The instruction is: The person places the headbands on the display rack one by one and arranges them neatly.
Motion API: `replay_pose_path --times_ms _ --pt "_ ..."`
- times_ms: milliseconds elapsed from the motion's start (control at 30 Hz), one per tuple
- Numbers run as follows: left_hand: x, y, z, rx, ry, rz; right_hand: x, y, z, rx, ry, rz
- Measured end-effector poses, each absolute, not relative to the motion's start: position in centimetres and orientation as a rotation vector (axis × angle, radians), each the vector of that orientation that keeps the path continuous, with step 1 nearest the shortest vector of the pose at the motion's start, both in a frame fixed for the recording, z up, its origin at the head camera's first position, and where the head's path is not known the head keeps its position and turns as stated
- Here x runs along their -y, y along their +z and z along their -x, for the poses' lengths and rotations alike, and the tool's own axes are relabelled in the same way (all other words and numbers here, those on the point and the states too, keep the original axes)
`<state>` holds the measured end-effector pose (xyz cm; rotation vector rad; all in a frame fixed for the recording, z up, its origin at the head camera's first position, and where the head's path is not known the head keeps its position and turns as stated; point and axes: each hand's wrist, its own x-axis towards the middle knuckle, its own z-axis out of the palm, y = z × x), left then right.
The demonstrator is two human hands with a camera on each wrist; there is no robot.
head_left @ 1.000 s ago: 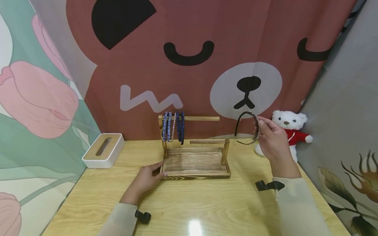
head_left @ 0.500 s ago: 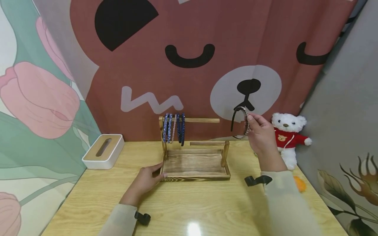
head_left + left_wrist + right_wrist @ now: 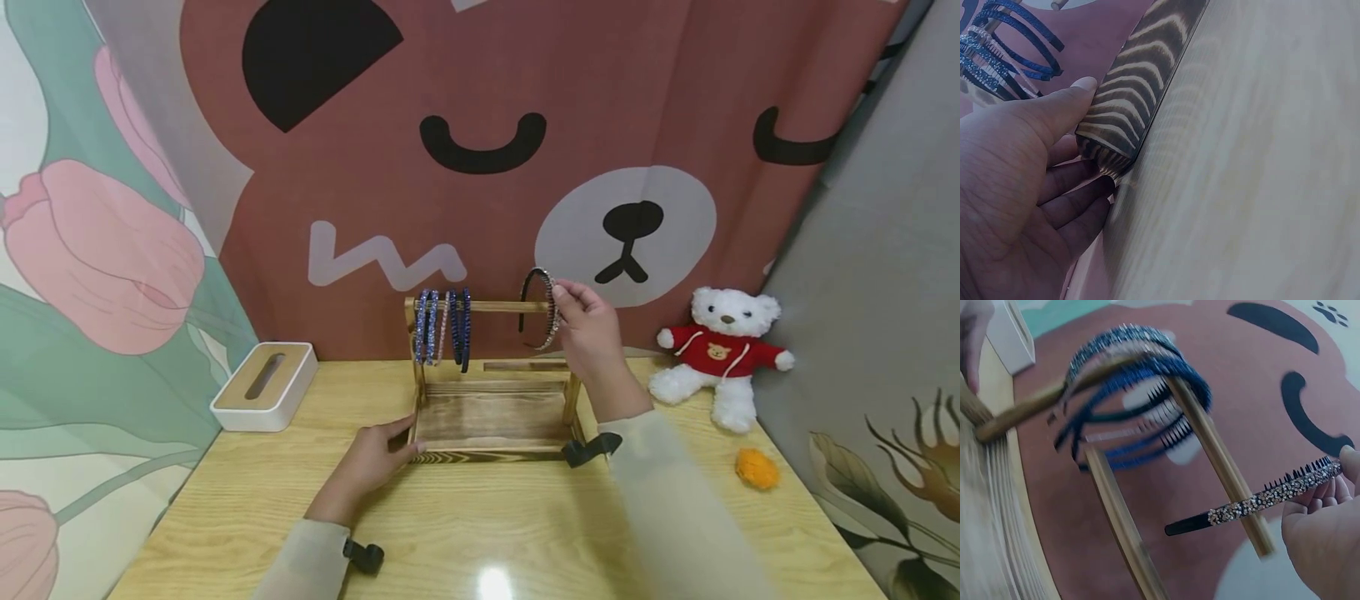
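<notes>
My right hand (image 3: 592, 337) pinches a black toothed headband (image 3: 553, 312) studded with glittering beads along its outside. Its curve overlaps the free end of the stand's upper rod; in the right wrist view the headband (image 3: 1260, 499) crosses in front of that rod (image 3: 1219, 462). Near the rod's other end hang several headbands (image 3: 431, 329), blue glittery, pink and dark blue. My left hand (image 3: 366, 458) holds the front left corner of the wooden stand (image 3: 491, 456), its thumb against the striped front edge (image 3: 1129, 94) in the left wrist view. The lower rod (image 3: 521, 365) is partly hidden by my right hand.
A white box with a wooden slotted lid (image 3: 264, 387) is at the table's left. On the right sit a white teddy bear in a red sweater (image 3: 717, 354) and an orange fluffy piece (image 3: 757, 468). A printed curtain (image 3: 360, 192) hangs behind the table.
My right hand has carried the black headband leftward to the upper rod's free end, uncovering the teddy bear and the orange piece. My left hand stays at the stand's corner.
</notes>
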<state>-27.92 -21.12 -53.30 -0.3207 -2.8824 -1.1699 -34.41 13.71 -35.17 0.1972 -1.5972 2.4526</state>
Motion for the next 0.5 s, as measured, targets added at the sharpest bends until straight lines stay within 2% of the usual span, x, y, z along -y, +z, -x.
replay_pose_path --times_ms 500 --pt "21.1 -53.3 27.9 2.870 -1.167 0.324 -6.3 -36.8 34.9 1.939 2.294 -0.085"
